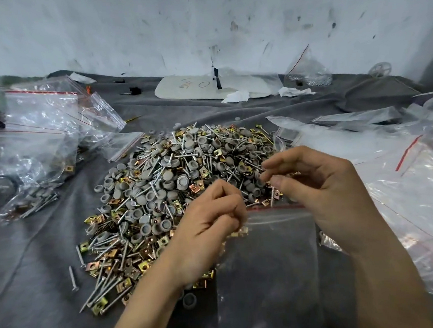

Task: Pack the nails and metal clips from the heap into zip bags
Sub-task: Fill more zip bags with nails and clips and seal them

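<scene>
Both hands are in over the near edge of the heap (pixel 164 184), a spread of nails, brass-coloured clips (pixel 91 265) and grey caps (pixel 145 196) on the cloth-covered worktop (pixel 35 258). The left hand (pixel 212 216) is curled tight, fingertips pinching the left corner of a clear bag (pixel 268 258) at its red zip strip. The bag hangs toward the camera and its lower end runs out of frame. The right hand (pixel 316 181) hovers just above the bag's mouth, thumb and fingers pinched together, and a nail (pixel 272 198) pokes down from under the thumb. Whether more sit in that grip is hidden by the fingers. What is inside the bag is hard to make out through the blurred plastic. Filled bags (pixel 37 132) are piled at left, partly cut off, and a drift of clear bags (pixel 416 185) lies at right.
</scene>
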Available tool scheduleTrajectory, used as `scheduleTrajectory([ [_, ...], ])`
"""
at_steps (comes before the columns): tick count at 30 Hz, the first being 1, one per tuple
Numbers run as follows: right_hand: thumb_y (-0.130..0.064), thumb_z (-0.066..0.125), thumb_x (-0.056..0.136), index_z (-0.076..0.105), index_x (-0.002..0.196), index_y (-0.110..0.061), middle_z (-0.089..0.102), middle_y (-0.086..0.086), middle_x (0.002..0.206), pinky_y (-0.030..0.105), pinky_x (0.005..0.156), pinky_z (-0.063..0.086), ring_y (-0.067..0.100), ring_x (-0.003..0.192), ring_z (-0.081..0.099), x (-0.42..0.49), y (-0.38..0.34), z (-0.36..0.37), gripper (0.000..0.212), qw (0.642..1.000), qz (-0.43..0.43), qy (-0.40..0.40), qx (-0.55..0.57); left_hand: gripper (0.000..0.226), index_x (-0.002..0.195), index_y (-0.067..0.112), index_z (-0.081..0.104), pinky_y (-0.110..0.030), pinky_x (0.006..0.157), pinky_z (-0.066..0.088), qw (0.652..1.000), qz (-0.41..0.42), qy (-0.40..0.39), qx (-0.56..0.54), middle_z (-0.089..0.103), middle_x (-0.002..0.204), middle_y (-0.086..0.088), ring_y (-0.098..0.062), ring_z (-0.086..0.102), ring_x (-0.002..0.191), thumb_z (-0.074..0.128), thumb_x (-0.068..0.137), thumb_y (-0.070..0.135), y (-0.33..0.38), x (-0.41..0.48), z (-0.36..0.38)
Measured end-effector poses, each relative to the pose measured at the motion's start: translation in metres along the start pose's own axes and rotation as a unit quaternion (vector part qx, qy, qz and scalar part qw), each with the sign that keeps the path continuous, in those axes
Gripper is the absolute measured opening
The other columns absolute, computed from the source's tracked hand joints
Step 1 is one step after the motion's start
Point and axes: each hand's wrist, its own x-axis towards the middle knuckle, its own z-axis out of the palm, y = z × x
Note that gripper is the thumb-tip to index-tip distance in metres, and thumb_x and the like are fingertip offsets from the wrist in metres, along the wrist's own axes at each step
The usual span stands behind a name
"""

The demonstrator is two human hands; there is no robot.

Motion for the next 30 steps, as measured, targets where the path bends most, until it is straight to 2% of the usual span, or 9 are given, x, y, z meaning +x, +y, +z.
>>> scheduleTrajectory([
  [5, -0.027, 0.074, 0.067, 0.068, 0.081, -0.026, 0.075, -0.001, 0.083, 0.034, 0.075, 0.056, 0.015, 0.083, 0.071, -0.001, 0.001, 0.003, 0.015, 1.0, 0.027, 0.005, 0.01, 0.029, 0.077, 0.004, 0.057, -0.039, 0.078, 0.042, 0.999, 0.038, 0.028, -0.005, 0.056, 0.088, -0.009, -0.024, 0.053, 0.087, 0.04, 0.081, 0.027, 0.003, 0.001, 0.006],
  [7, -0.034, 0.072, 0.066, 0.071, 0.08, -0.023, 0.075, 0.001, 0.082, 0.031, 0.072, 0.057, 0.015, 0.079, 0.071, -0.002, 0.0, 0.002, 0.017, 0.999, 0.034, -0.005, 0.01, 0.026, 0.081, 0.01, 0.059, -0.044, 0.074, 0.043, 0.999, 0.022, 0.045, -0.017, 0.058, 0.084, -0.007, -0.025, 0.053, 0.082, 0.041, 0.083, 0.029, 0.002, 0.0, 0.006],
  [10, -0.04, 0.067, 0.079, 0.074, 0.076, -0.027, 0.075, -0.003, 0.089, 0.02, 0.064, 0.054, 0.007, 0.078, 0.068, -0.002, 0.001, -0.001, 0.015, 0.998, 0.017, 0.046, 0.043, 0.023, 0.085, 0.019, 0.06, -0.033, 0.068, 0.04, 0.997, 0.005, 0.071, -0.025, 0.055, 0.076, 0.009, -0.014, 0.051, 0.074, 0.042, 0.085, 0.031, 0.001, -0.001, 0.006],
  [14, -0.024, 0.062, 0.09, 0.074, 0.075, -0.025, 0.074, -0.004, 0.082, 0.028, 0.066, 0.057, 0.014, 0.078, 0.07, 0.003, 0.024, -0.002, 0.019, 0.982, 0.095, 0.153, 0.05, 0.02, 0.084, 0.02, 0.059, -0.026, 0.06, 0.037, 0.992, 0.015, 0.122, -0.034, 0.053, 0.072, 0.005, -0.01, 0.048, 0.067, 0.042, 0.086, 0.031, 0.0, -0.002, 0.004],
  [19, -0.026, 0.072, 0.082, 0.07, 0.081, -0.028, 0.068, -0.008, 0.082, 0.031, 0.072, 0.048, 0.021, 0.084, 0.066, 0.009, 0.065, 0.015, 0.003, 0.971, 0.168, 0.048, -0.162, 0.019, 0.083, 0.014, 0.056, -0.022, 0.06, 0.036, 0.979, 0.069, 0.189, -0.022, 0.052, 0.076, 0.004, -0.01, 0.046, 0.069, 0.04, 0.086, 0.022, 0.0, -0.001, 0.001],
  [21, -0.028, 0.067, 0.085, 0.072, 0.088, -0.016, 0.069, 0.005, 0.093, 0.041, 0.082, 0.05, 0.029, 0.09, 0.064, 0.011, 0.078, 0.023, 0.014, 0.965, 0.168, 0.025, -0.2, 0.016, 0.082, 0.016, 0.054, -0.021, 0.063, 0.037, 0.97, 0.082, 0.231, 0.001, 0.053, 0.078, 0.005, -0.008, 0.047, 0.071, 0.039, 0.085, 0.02, -0.001, -0.001, -0.001],
  [23, -0.013, 0.064, 0.087, 0.069, 0.094, -0.002, 0.066, 0.021, 0.1, 0.054, 0.087, 0.048, 0.04, 0.095, 0.061, 0.012, 0.084, 0.028, 0.014, 0.967, 0.157, 0.029, -0.2, 0.015, 0.082, 0.022, 0.052, -0.017, 0.064, 0.037, 0.96, 0.09, 0.263, 0.013, 0.052, 0.077, 0.005, -0.004, 0.046, 0.072, 0.038, 0.085, 0.019, -0.002, -0.001, -0.003],
  [26, -0.012, 0.065, 0.086, 0.069, 0.097, -0.006, 0.066, 0.018, 0.098, 0.048, 0.083, 0.05, 0.036, 0.093, 0.062, 0.011, 0.09, 0.028, 0.014, 0.955, 0.088, 0.018, -0.282, 0.018, 0.082, 0.026, 0.053, -0.014, 0.062, 0.036, 0.951, 0.097, 0.292, -0.027, 0.052, 0.074, 0.008, -0.001, 0.045, 0.07, 0.038, 0.084, 0.018, -0.003, -0.002, -0.003],
  [30, -0.011, 0.07, 0.081, 0.072, 0.093, -0.004, 0.065, 0.018, 0.098, 0.037, 0.08, 0.046, 0.033, 0.091, 0.06, 0.012, 0.086, 0.026, 0.013, 0.953, 0.079, 0.01, -0.292, 0.024, 0.078, 0.035, 0.06, -0.025, 0.062, 0.039, 0.943, 0.072, 0.316, -0.079, 0.054, 0.072, -0.007, -0.015, 0.048, 0.067, 0.041, 0.083, 0.023, -0.004, -0.001, -0.004],
])
